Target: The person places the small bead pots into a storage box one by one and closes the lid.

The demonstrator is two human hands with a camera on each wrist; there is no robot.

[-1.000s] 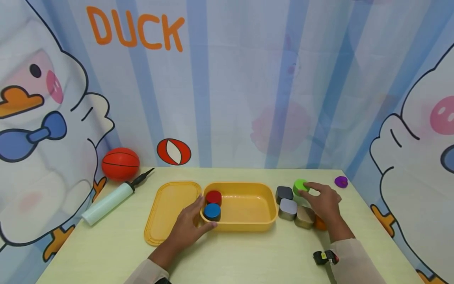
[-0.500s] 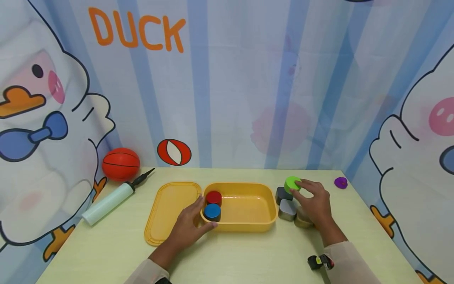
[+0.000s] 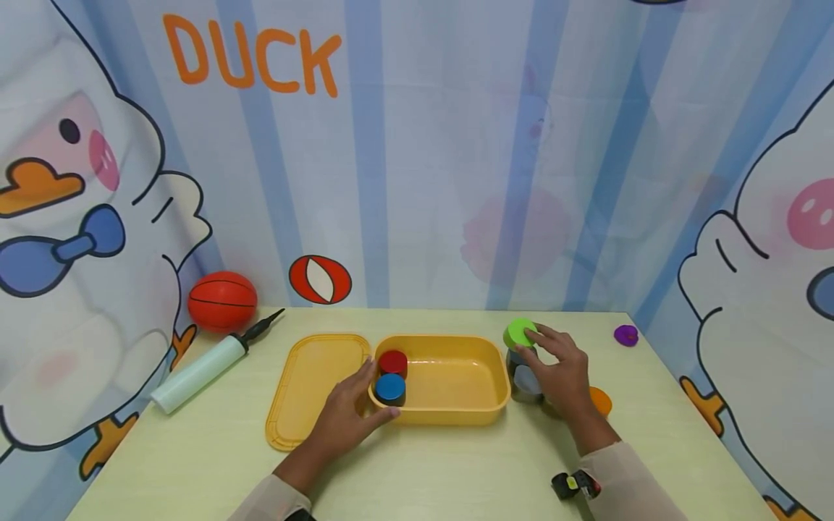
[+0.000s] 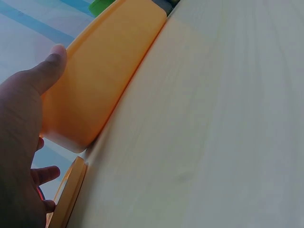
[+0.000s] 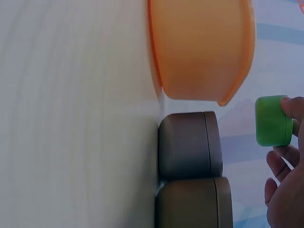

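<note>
My right hand (image 3: pixel 557 367) pinches a small lidded green tin (image 3: pixel 518 333) between thumb and fingers. In the right wrist view the green tin (image 5: pixel 271 120) is off the table, higher than the grey tins (image 5: pixel 187 146). My left hand (image 3: pixel 345 412) rests at the left end of a yellow plastic box (image 3: pixel 449 417), thumb along its front wall, fingers by the left rim. Inside the box, at its left end, stand a red tin (image 3: pixel 392 362) and a blue-topped tin (image 3: pixel 390 388). From the left wrist, the thumb lies against the box wall (image 4: pixel 102 71).
Right of the box stand a dark grey tin, a light grey tin (image 3: pixel 526 383), a partly hidden tan one and an orange one (image 3: pixel 601 400). A yellow lid (image 3: pixel 309 383) lies left of the box. Further out are a pump (image 3: pixel 202 373), red ball (image 3: pixel 223 302) and purple object (image 3: pixel 626 335).
The right hand has lifted the green tin and moved it left, now over the dark grey tin near the box's right end. The left hand and box have not moved.
</note>
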